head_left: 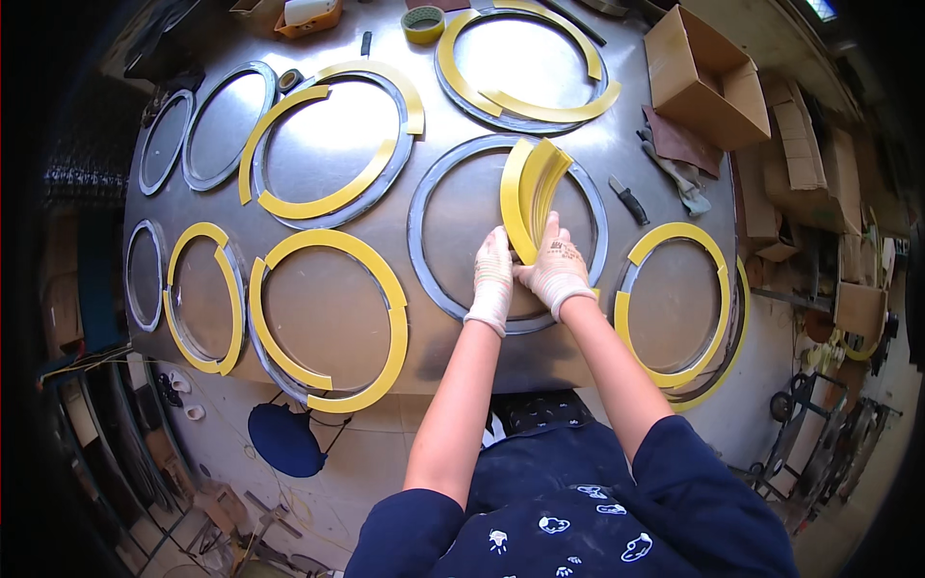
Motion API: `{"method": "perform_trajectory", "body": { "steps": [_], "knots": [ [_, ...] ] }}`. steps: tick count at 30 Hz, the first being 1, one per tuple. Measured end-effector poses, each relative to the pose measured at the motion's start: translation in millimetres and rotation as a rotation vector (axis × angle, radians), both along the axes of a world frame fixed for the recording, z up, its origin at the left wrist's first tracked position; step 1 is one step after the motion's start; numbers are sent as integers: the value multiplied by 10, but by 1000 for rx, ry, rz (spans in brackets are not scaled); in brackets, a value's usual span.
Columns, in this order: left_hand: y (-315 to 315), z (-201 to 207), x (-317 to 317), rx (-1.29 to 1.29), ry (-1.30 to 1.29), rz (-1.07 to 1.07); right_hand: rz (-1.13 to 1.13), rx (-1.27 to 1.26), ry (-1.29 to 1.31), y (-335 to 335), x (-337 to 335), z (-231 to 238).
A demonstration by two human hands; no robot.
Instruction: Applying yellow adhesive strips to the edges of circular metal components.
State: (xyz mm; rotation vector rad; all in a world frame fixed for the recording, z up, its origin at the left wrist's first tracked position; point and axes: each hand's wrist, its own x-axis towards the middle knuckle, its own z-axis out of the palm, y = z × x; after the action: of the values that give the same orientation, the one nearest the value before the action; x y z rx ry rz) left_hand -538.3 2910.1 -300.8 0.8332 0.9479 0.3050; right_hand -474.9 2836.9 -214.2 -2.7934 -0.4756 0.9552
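Observation:
My left hand (492, 275) and my right hand (557, 265), both in white gloves, close around the lower end of a stack of curved yellow strips (533, 193). At its top the stack fans out, one strip leaning slightly apart on the left. Below the stack lies a bare grey ring (420, 260) on the metal table. A small yellow end shows at that ring's right edge, beside my right wrist; the rest is hidden. Left of it, another ring (398, 279) bears yellow strips along its rim, and so does a ring to the right (718, 260).
More strip-covered rings (414, 96) (448, 63) (173, 308) and bare grey rings (193, 125) (135, 279) lie across the metal table (462, 376). A knife (631, 202), grey gloves (686, 183) and an open cardboard box (708, 77) sit at right. Tape (423, 26) lies at back; a blue stool (286, 440) stands in front.

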Motion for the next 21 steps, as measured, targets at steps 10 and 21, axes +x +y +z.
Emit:
{"method": "perform_trajectory", "body": {
  "steps": [10, 21],
  "knots": [
    [26, 853, -672, -98, -44, -239, 204, 465, 316, -560, -127, 472],
    [-586, 1145, -1034, -681, -856, 159, 641, 536, 203, -538, -486, 1103]
  ]
}}
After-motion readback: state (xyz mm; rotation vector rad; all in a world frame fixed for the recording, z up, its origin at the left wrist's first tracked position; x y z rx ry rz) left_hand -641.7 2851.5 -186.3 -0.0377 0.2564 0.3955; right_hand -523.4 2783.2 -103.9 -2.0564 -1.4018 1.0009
